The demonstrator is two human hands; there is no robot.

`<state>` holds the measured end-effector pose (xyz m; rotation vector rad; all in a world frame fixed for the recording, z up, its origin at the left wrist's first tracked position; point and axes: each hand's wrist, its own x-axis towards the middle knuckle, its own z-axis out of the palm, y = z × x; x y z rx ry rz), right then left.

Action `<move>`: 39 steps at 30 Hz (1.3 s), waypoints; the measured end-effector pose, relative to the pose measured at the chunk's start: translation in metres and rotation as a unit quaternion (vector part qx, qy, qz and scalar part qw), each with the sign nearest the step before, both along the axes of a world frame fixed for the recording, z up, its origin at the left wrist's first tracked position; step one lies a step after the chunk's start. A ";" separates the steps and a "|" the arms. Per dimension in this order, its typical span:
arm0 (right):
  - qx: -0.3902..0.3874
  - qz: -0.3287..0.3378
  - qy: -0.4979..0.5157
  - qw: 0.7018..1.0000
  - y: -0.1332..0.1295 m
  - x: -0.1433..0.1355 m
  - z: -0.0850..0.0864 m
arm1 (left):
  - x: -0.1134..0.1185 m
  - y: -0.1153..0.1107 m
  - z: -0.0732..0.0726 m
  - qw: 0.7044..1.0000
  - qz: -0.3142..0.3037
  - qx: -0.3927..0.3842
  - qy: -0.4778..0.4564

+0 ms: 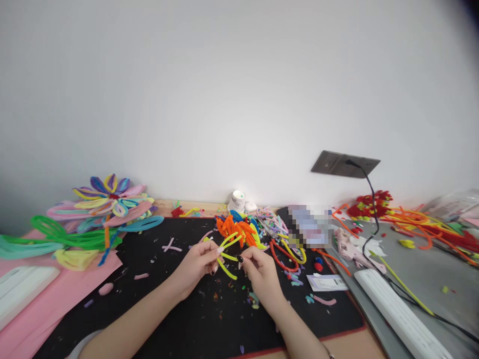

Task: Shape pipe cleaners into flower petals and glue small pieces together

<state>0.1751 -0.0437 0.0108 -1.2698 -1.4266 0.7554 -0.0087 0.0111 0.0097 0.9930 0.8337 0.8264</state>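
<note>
Apparently to keep ends fanned, the left hand (pixel 198 263) pinches yellow stems (pixel 229 257) — tips toward three o'clock, where the right hand (pixel 262 274) seems clamped on one.

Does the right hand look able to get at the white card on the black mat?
Probably yes: only low, loose scraps show on the mat between the right hand and the card.

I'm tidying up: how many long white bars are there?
2: the left bar on the pink sheet, far left; the right bar on the grey surface, lower right. More could be hidden.
</note>
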 end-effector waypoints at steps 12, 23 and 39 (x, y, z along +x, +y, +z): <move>-0.091 0.016 0.211 0.973 0.010 0.000 -0.005 | 0.000 -0.001 -0.005 0.998 -0.048 0.031 0.036; -0.093 -0.012 0.214 0.972 0.011 0.002 -0.009 | 0.001 -0.001 -0.003 0.999 -0.013 0.014 0.035; -0.108 0.048 0.170 0.978 0.008 -0.003 -0.010 | 0.001 -0.001 -0.002 0.998 0.056 -0.014 0.027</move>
